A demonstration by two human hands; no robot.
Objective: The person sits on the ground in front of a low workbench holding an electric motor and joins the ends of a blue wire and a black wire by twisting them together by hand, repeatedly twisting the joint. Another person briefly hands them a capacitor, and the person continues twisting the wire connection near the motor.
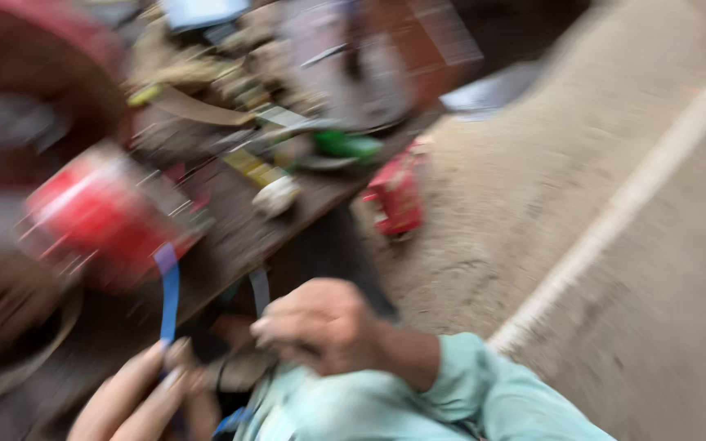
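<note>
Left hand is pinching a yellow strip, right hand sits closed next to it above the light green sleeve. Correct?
Not quite: the strip is blue, not yellow, as the head view shows. The left hand does pinch its lower end, and the right hand sits closed next to it above the light green sleeve. The view is too blurred to tell what the right hand grips.
</note>
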